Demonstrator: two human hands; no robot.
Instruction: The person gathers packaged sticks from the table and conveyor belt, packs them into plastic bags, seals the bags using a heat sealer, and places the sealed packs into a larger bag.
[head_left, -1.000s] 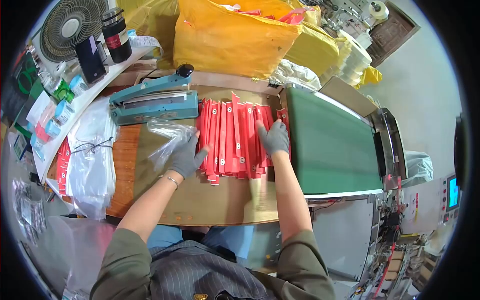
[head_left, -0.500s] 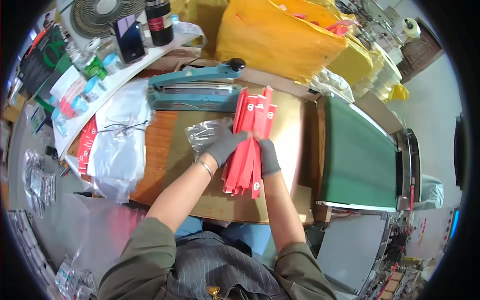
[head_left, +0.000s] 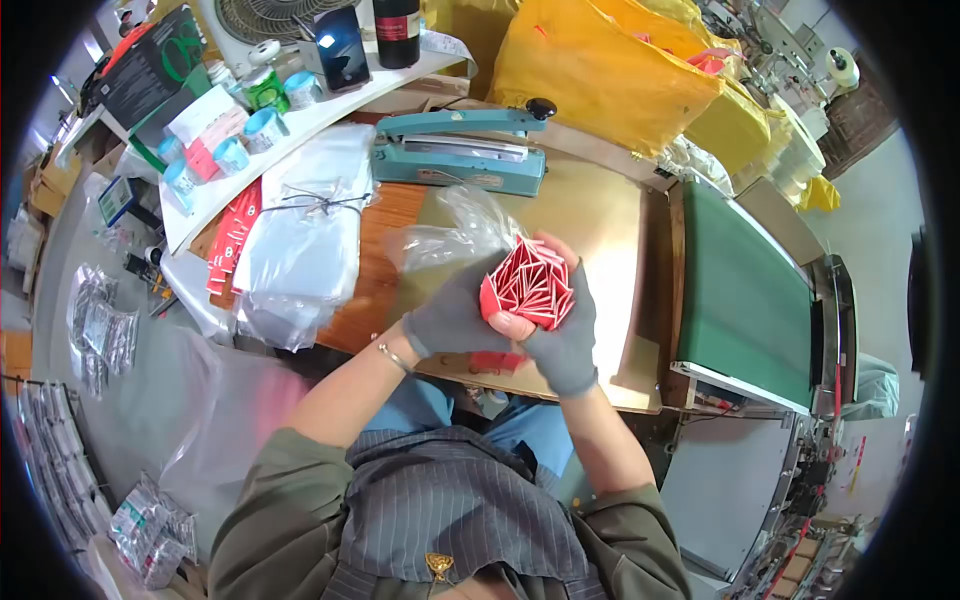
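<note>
Both my hands wrap round a bundle of red flat packets [head_left: 528, 284], held upright so their folded ends face the camera. My left hand [head_left: 458, 315], in a grey fingerless glove, closes on the bundle's left side. Around the right side and front curls my right hand [head_left: 568, 335], gloved alike, its bare fingertips pressed on the red packets. A crumpled clear plastic bag [head_left: 465, 225] lies on the table just behind my left hand. Behind that stands a teal sealer [head_left: 460, 160] with its lever raised. The lower part of the bundle is mostly hidden.
Tied clear bags [head_left: 305, 225] lie left, beside more red packets [head_left: 235, 235]. A white shelf [head_left: 330, 110] holds jars, a phone [head_left: 341, 48] and a dark bottle [head_left: 397, 32]. Yellow sacks [head_left: 600, 75] stand behind; a green conveyor belt [head_left: 745, 290] is at right.
The spread row of red packets was gathered into one bundle, then lifted and tipped end-on toward the camera. Both hands have closed round it. The view has shifted left.
</note>
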